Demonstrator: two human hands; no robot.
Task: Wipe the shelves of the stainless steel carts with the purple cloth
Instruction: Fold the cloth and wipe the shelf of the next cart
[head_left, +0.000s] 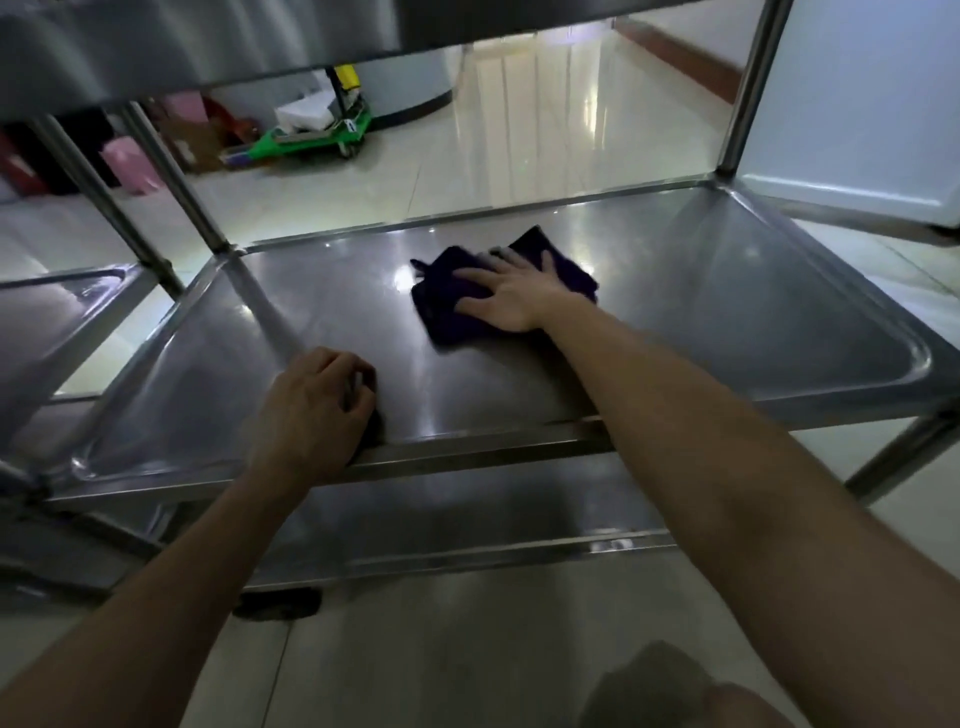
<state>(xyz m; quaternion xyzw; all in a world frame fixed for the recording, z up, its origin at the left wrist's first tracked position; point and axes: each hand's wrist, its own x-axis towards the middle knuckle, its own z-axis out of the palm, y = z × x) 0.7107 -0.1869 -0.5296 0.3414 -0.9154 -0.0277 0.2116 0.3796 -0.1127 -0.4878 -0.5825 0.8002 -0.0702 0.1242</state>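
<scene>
Purple cloth (457, 306) lies under right hand (506, 299) — left hand (311, 410) apart.

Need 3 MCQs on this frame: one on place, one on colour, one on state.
1. Where is the cloth?
A) on the floor
B) on the middle shelf
C) on the top shelf

2. What colour is the cloth?
A) yellow
B) white
C) dark purple

3. What is the left hand doing?
A) gripping the front rim
B) holding the cloth
C) hanging free

Answers:
1. B, it lies flat on that shelf under the right hand.
2. C, it shows dark purple against the steel.
3. A, its fingers curl over the rim.
</scene>
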